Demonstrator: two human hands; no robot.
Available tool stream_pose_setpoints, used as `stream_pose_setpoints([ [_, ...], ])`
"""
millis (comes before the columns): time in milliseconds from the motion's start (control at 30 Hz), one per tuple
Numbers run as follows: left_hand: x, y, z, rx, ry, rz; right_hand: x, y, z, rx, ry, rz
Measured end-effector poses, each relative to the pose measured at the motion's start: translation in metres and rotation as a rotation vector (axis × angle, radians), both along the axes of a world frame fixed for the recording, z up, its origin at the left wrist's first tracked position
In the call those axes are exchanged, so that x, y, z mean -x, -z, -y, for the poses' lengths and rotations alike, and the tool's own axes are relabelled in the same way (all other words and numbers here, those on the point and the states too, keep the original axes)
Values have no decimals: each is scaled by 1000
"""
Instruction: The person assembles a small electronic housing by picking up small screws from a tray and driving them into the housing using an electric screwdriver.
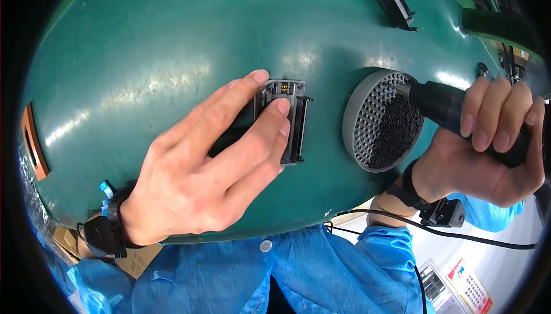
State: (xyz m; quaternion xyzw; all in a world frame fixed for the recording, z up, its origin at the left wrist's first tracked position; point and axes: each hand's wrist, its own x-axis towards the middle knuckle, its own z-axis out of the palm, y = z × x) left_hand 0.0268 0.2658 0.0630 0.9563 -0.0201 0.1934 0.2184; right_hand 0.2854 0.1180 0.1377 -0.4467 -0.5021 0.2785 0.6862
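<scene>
My left hand (pixel 201 165) steadies a black plastic housing (pixel 297 130) on the green table. Its fingers lie over the housing's left side and top and cover much of it. Small gold contacts (pixel 284 88) show near the housing's upper end. Wrapped round a black electric screwdriver (pixel 439 103), my right hand (pixel 493 136) holds it tilted, its metal tip over a round grey tray (pixel 351 133). Many small black screws (pixel 396 133) are heaped in the tray's right and lower part, on a surface full of holes.
Another long black plastic part (pixel 390 1) lies at the far right of the green table (pixel 172 27). A brown slotted piece (pixel 34 142) is at the left edge. A black cable (pixel 476 242) runs below my right wrist, and a cardboard box (pixel 138 261) sits below the near edge.
</scene>
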Motion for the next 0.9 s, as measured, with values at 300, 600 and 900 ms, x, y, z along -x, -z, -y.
stream_pose_setpoints([
  [300,-1,5,9,-45,-43,32,4,-21,-9,-64,188,-143],
  [600,-6,11,18,-21,-94,89,19,-6,-31,-226,-290,-125],
  [900,-8,15,22,15,-121,98,35,7,-33,-33,-151,-126],
])
